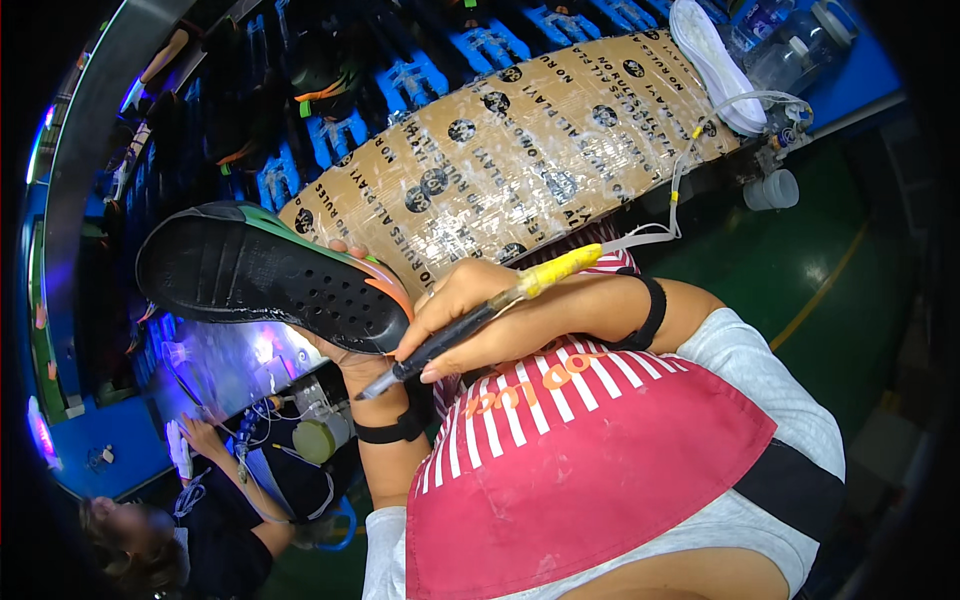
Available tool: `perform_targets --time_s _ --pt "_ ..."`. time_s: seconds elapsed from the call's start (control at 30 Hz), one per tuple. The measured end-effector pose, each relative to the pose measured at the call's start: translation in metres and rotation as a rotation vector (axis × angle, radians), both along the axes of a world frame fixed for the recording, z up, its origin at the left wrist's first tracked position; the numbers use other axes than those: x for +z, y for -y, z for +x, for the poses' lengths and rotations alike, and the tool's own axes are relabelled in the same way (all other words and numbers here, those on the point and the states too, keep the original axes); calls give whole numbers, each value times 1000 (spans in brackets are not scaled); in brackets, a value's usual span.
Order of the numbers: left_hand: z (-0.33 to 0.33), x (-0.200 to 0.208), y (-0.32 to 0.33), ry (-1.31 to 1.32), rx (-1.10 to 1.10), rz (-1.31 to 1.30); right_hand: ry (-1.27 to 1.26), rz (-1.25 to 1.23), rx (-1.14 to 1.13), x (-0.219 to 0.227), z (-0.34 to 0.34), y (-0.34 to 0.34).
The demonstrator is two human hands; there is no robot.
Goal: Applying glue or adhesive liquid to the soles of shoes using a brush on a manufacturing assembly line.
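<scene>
left hand (345, 356) holds one shoe (275, 275), right hand (525, 320) one brush (445, 338).

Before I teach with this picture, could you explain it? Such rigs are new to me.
No robot here: a person works bare-handed, seen by a fisheye camera on their own head, so straight edges bend. The left hand holds a shoe, its black, hole-dotted side toward the camera. The right hand grips a brush with yellow wrapping and a thin tube. Beyond is a taped cardboard surface, with a white shoe sole at its right end. Another person is at lower left.
</scene>
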State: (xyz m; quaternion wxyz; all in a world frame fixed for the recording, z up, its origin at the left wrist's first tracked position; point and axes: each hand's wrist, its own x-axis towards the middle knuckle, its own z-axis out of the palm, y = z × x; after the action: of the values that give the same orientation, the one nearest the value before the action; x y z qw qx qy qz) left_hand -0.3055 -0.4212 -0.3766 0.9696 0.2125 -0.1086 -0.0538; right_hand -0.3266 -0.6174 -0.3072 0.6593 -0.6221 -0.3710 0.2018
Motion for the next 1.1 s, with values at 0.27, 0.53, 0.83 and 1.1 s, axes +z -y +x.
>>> perform_targets --time_s 0.27,0.53,0.83,1.1 --pt "-3 15 -8 68 -51 95 282 71 -88 -11 0 -2" --pt "-2 22 -16 71 -164 201 448 -44 -173 -9 0 -2" --pt "2 20 -39 -193 -198 480 480 -67 -237 -10 4 0" --pt "9 31 -39 -82 -246 521 473 -71 58 -10 7 6"
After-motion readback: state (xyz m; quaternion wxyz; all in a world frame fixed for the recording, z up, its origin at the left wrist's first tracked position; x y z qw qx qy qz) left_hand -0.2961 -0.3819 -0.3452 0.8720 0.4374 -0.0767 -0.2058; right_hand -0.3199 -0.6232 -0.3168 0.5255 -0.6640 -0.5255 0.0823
